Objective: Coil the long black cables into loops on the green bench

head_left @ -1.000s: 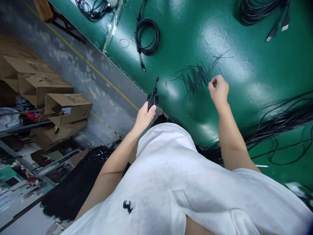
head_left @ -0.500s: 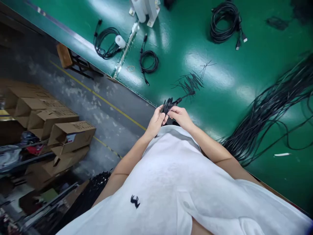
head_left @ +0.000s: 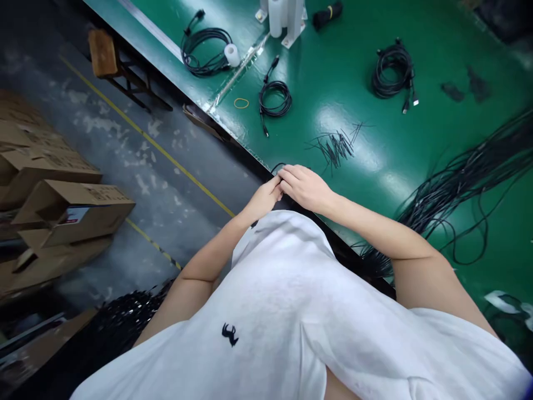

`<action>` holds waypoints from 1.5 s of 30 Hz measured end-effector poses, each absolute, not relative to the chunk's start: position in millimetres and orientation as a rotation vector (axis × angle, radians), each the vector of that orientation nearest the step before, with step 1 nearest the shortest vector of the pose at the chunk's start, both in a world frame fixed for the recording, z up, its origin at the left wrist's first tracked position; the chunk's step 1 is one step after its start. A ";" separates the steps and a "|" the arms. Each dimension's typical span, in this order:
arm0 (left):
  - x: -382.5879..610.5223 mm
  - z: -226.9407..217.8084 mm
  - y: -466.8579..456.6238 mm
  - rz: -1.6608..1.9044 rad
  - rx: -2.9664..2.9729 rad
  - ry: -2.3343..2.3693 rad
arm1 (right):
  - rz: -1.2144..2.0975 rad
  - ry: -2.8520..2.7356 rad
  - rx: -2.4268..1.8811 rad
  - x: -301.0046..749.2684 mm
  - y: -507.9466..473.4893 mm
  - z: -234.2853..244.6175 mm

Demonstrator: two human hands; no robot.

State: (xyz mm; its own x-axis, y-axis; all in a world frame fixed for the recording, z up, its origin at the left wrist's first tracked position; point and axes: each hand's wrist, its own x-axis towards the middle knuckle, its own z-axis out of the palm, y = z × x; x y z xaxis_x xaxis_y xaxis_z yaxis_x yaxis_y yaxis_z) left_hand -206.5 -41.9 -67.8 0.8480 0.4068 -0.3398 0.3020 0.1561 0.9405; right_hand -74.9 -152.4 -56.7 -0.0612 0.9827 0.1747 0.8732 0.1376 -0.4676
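Note:
Both my hands meet at the near edge of the green table [head_left: 375, 166], just above my white shirt. My left hand [head_left: 264, 199] is closed around a bundle of black cables that it and my right hand almost wholly hide. My right hand [head_left: 305, 187] lies over the top of the bundle with its fingers curled on it. Only a thin loop of black cable [head_left: 278, 165] shows above the fingers. A small heap of short black ties [head_left: 335, 145] lies on the table just beyond my hands.
Coiled black cables [head_left: 275, 97] [head_left: 391, 69] [head_left: 204, 44] lie farther back, with a rubber band [head_left: 240, 103] and white posts [head_left: 285, 16]. A large mass of loose black cables [head_left: 458, 183] spreads at right. Cardboard boxes [head_left: 66, 208] and a wooden stool [head_left: 108, 58] stand on the floor, left.
My right hand came back from the heap of ties to the bundle in my left hand. It now covers the bundle, and both hands have drawn close to my body.

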 end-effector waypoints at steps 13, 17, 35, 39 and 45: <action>-207.1 -65.5 -25.7 -0.157 0.910 0.542 | -0.181 -2.764 -1.929 -93.8 -141.0 -17.8; -201.5 -64.1 -32.4 -0.046 0.929 0.525 | 0.136 -2.656 -2.219 -93.1 -132.2 -13.5; -172.2 -56.1 -1.1 0.115 2.882 0.376 | 0.396 -2.292 -2.549 -64.4 -98.0 -13.4; -162.9 -68.3 -11.0 -0.235 2.610 0.384 | 0.491 -2.416 -2.601 -53.3 -101.4 -35.1; -170.8 -84.6 6.5 -0.221 2.412 0.190 | 0.467 -2.512 -2.592 -39.6 -113.4 -49.8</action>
